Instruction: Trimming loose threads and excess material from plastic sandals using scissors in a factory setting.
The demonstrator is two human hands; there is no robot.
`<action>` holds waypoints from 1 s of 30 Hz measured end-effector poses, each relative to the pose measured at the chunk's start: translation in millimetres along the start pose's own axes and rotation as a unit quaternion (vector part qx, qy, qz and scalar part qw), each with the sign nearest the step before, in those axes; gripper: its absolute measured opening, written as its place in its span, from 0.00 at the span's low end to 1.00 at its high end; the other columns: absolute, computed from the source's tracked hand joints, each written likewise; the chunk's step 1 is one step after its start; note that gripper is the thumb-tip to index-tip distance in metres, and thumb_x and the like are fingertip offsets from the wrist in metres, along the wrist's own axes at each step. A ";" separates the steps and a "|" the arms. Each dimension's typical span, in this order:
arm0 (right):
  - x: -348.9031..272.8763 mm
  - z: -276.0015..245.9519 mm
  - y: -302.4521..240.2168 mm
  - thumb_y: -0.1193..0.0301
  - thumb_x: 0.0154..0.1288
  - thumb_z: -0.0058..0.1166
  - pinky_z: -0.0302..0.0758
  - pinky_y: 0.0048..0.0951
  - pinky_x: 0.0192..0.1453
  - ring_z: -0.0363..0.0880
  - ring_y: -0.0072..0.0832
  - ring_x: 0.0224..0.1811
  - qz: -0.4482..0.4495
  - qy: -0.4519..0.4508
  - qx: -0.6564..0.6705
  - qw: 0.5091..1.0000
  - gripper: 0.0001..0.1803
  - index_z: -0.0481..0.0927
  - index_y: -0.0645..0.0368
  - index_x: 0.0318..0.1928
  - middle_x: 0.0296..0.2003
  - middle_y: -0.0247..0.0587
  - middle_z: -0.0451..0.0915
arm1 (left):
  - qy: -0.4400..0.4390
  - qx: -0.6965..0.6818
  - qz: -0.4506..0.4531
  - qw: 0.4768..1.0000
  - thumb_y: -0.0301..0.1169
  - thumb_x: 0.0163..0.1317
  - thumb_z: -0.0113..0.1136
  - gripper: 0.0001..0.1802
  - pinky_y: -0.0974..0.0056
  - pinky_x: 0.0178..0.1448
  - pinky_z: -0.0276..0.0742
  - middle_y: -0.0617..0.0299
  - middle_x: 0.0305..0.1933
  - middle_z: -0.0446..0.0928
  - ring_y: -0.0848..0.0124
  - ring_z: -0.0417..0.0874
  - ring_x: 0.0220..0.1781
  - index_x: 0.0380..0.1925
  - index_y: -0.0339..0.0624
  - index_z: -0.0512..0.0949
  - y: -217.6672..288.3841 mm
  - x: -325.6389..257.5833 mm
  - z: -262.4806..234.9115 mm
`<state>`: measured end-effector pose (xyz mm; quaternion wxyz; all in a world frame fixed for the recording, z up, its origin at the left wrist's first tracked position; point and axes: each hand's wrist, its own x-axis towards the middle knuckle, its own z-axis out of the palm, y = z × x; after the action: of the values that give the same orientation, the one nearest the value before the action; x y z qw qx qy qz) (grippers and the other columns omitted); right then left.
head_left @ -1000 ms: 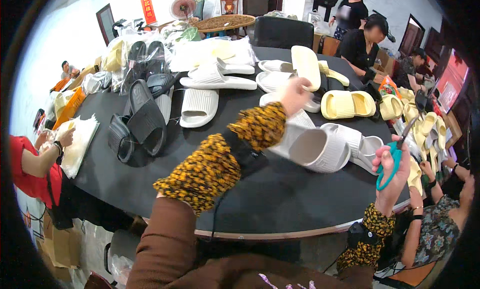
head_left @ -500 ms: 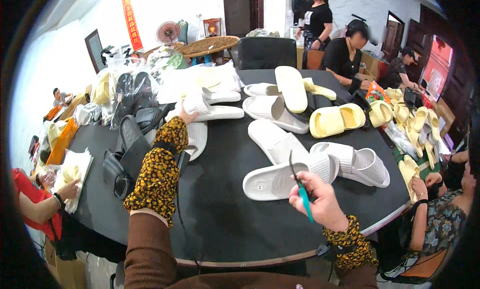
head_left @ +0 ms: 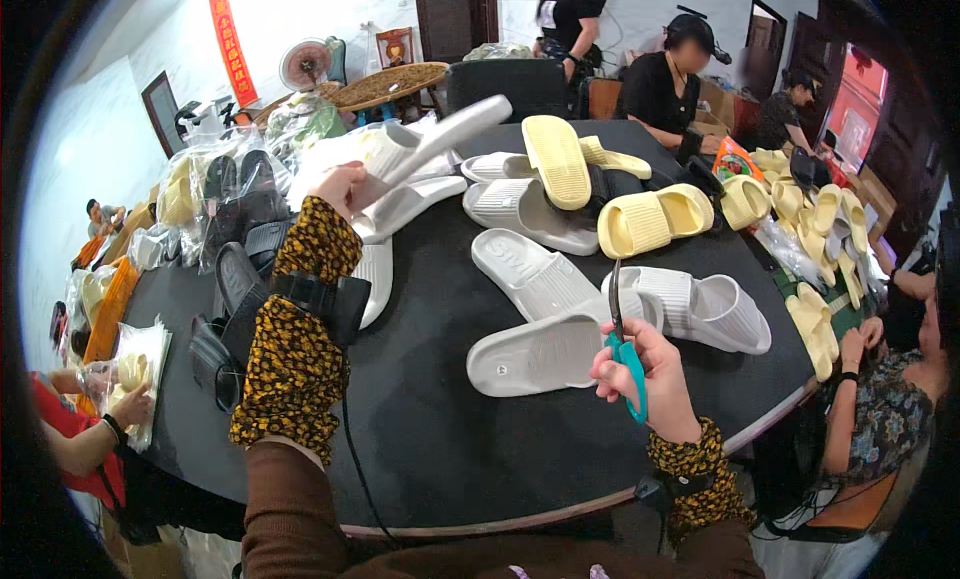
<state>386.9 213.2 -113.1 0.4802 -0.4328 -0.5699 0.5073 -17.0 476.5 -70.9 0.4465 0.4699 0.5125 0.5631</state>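
Observation:
My left hand (head_left: 340, 189) grips a pale grey slide slipper (head_left: 455, 131), lifted off the table and tilted with one end up to the right. Just beneath it lies another pale slipper (head_left: 415, 204). Scissors (head_left: 630, 364) with teal handles are in my right hand (head_left: 662, 387), their dark blades upright. Beside the blades, pale grey slippers overlap on the table: one sole-up or flat (head_left: 530, 359), one behind it (head_left: 525, 274), and a ribbed one (head_left: 715, 314) to the right. My left fingers are partly hidden behind the wrist and slipper.
Yellow slippers (head_left: 655, 222) lie on the black table (head_left: 450, 449) beyond the grey ones. Black slippers (head_left: 215, 359) and bagged pairs (head_left: 235, 194) crowd the left. Co-workers handle slippers at both sides. A dark cable (head_left: 360, 469) hangs from my left wrist.
My left hand has raised the grey slipper from the pile and tipped it up. My right hand has shifted slightly, scissors now more upright. The whole view has moved a little.

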 end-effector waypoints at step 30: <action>-72.6 -70.8 -3.4 0.77 0.60 0.52 0.72 0.17 0.27 0.76 0.18 0.25 -0.070 0.135 0.111 0.982 0.21 0.67 0.65 0.54 0.30 0.40 0.78 | -0.298 0.006 0.118 0.947 0.23 0.49 0.58 0.33 0.65 0.58 0.69 0.42 0.53 0.73 0.61 0.76 0.53 0.57 0.23 0.65 47.0 -176.3 321.7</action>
<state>468.6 153.2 -115.9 0.6319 -0.4004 -0.4690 0.4694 327.7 350.0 -26.0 0.5061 0.6764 0.3003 0.4429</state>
